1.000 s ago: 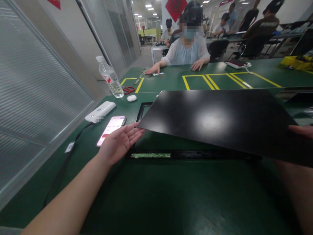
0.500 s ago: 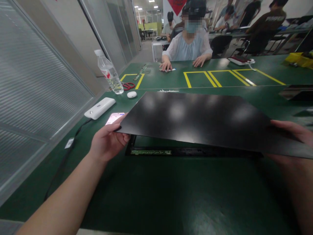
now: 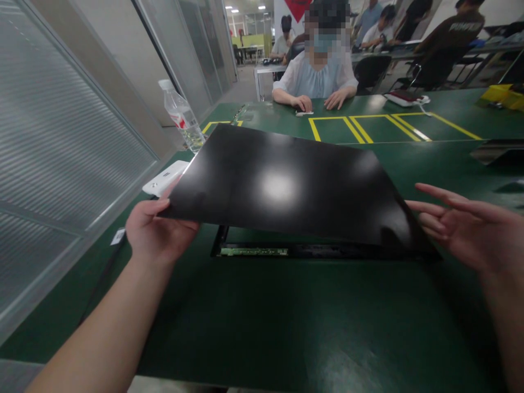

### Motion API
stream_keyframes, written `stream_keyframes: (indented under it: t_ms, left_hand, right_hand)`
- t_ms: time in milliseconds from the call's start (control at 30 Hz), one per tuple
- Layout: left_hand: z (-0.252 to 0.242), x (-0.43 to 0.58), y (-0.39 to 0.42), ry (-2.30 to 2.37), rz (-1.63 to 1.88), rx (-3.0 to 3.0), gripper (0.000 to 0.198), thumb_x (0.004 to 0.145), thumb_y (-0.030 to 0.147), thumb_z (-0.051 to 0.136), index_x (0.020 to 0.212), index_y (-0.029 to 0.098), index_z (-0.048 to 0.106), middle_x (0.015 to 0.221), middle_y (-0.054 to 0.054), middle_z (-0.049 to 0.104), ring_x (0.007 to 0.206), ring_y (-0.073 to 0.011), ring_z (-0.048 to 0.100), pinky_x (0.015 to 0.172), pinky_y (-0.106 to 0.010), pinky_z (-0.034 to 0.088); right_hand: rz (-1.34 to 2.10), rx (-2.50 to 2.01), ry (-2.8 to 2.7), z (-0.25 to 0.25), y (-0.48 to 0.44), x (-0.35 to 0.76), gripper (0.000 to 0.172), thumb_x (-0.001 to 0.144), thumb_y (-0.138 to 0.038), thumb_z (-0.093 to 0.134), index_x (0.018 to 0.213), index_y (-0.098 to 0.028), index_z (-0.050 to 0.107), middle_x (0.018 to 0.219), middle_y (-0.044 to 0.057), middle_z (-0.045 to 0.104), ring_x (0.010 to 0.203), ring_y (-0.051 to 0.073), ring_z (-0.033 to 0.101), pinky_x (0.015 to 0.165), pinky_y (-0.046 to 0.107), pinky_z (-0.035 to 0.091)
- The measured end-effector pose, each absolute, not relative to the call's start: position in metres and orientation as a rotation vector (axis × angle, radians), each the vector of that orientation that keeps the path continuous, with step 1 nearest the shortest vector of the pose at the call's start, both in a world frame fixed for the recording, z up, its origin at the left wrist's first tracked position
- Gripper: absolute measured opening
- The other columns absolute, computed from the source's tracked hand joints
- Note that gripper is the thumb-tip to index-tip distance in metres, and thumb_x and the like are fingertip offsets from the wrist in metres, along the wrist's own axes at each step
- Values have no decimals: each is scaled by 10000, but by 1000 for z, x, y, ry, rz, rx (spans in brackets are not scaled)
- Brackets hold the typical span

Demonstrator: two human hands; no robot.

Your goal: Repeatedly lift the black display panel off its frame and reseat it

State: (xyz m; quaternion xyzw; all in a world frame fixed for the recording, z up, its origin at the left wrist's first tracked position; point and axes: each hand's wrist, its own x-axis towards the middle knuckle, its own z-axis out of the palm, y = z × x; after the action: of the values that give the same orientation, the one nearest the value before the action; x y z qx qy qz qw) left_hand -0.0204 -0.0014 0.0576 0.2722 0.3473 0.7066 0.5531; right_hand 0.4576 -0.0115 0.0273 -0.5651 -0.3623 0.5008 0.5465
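A thin, glossy black screen panel (image 3: pixel 278 185) is held tilted above the table, its left side raised. My left hand (image 3: pixel 159 229) grips its near left corner, thumb on top and fingers beneath. At the right edge, my right hand (image 3: pixel 470 224) has its fingers stretched out and apart, the fingertips close to the panel's side; whether they touch it I cannot tell. Beneath the panel lies a black frame (image 3: pixel 347 253) with a green circuit board strip (image 3: pixel 254 251) along its near side. The panel hides most of that frame.
On the left stand a water bottle (image 3: pixel 182 117) and a white power bank-like device (image 3: pixel 164 177) with a black strap. Across the green table (image 3: pixel 262 316) a masked person (image 3: pixel 317 76) rests both hands near yellow tape outlines (image 3: pixel 335 119). A dark panel-like object (image 3: pixel 497 150) lies at the right.
The panel has shifted left and its left side has risen. My right hand has loosened from the right edge, fingers now spread. The person opposite has moved one hand inward.
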Motion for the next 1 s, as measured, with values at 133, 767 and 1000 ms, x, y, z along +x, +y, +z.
stream_keyframes:
  t_ms: [133,767,1000]
  left_hand:
    - [56,-23,-2,792,1670,754,638,629,237,586,1227,99,759,1082,-87,835,918,-280,759,830,-399,659]
    - [54,-16,-9,928,1573,781,601,604,165,691,1195,96,778,1049,-83,845,843,-227,768,769,-285,648]
    - [49,-15,-8,911,1479,812,515,623,133,722,1130,134,817,1064,-66,843,877,-211,771,733,-244,641]
  right_hand:
    - [1196,-1342,-766,32,-17,452,454,742,-370,624,1173,-273,731,1100,194,783,384,71,214,306,282,173]
    - [1330,-1377,-707,26,-14,454,481,722,-419,639,1176,-269,688,1211,215,748,399,63,206,317,275,173]
    - [1299,-1375,-803,21,-12,465,444,763,-443,604,1165,-272,680,1203,205,751,398,75,199,309,300,152]
